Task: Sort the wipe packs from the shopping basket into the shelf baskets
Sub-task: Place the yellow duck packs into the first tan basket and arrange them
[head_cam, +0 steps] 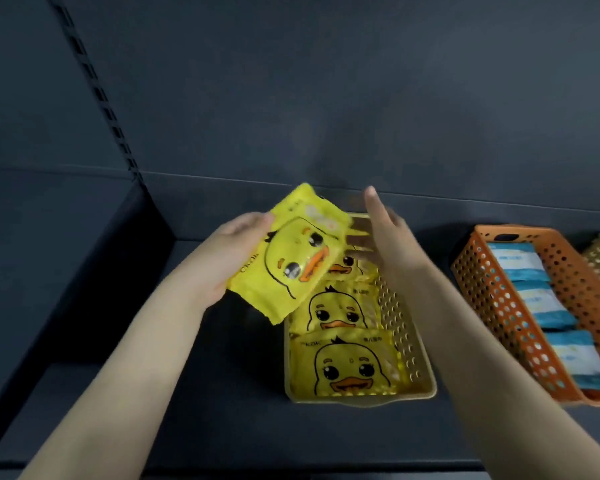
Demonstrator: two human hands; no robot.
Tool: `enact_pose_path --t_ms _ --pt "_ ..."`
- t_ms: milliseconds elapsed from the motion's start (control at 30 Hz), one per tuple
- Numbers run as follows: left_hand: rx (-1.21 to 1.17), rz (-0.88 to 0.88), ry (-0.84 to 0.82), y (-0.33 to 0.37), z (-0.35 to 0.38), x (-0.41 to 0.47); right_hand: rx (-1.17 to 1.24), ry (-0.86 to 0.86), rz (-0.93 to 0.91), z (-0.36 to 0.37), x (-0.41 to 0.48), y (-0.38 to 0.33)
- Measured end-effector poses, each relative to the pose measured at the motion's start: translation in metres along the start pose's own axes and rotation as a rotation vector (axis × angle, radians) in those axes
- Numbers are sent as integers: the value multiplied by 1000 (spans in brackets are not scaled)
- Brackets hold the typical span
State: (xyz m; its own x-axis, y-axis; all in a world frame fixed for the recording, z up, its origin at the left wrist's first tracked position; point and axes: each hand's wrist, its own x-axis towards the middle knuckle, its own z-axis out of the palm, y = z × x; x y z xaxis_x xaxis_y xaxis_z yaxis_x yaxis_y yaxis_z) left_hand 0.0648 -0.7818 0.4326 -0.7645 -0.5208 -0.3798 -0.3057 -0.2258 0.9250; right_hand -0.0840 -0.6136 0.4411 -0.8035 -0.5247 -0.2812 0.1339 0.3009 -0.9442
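We held yellow duck pack in left hand, fingers curled round its left edge, tilted above far end of yellow basket; right hand hovered just beside pack, fingers straight

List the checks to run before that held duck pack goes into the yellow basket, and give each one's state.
1. Grip: the left hand holds the held duck pack by its edge: ok.
2. Match: it shows the same print as the duck packs lying in the yellow basket: ok.
3. The right hand is free and holds nothing: ok.
4. Free space at the basket's far end: cannot tell, hand and pack hide it.
5. The blue packs sit apart in the orange basket: ok.
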Motion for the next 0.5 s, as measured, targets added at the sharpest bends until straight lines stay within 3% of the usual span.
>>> enact_pose_path --t_ms 100,167,267,333,400,500 --pt "278 120 -113 7 25 3 -109 -257 -34 -18 -10 -21" --pt "322 193 -47 7 34 8 -147 -283 -66 -27 -17 -22" --pt "223 277 88 3 35 23 -177 -142 -128 -47 -29 -10" --pt "303 342 122 -5 32 35 -237 0 -159 -55 -34 4" --pt "342 347 105 -14 34 46 -316 111 -169 -53 -38 17" --pt "329 323 33 -23 42 50 -322 130 -149 -34 -43 32"
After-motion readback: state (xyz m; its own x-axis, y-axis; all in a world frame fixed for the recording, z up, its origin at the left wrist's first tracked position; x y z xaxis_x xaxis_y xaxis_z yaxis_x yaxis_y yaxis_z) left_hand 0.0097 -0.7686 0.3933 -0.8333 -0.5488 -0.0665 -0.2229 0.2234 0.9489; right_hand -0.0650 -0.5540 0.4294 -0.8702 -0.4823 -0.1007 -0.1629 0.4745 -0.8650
